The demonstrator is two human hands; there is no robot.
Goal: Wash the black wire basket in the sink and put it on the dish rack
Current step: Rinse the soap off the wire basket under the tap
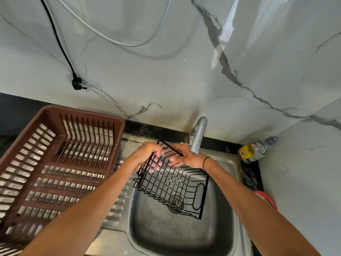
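1. Over the sink [184, 235], under the tap [198, 137], the black wire basket [173, 183] hangs tilted.
2. Left hand [145, 154] grips its far rim; right hand [186, 158] pinches it too.
3. Brown dish rack [55, 163] sits left.

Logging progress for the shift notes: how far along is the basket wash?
Done: nothing visibly finished; the brown dish rack holds nothing. In hand: left hand and right hand hold the black wire basket tilted over the sink, below the tap; no running water shows. Left: racking it.
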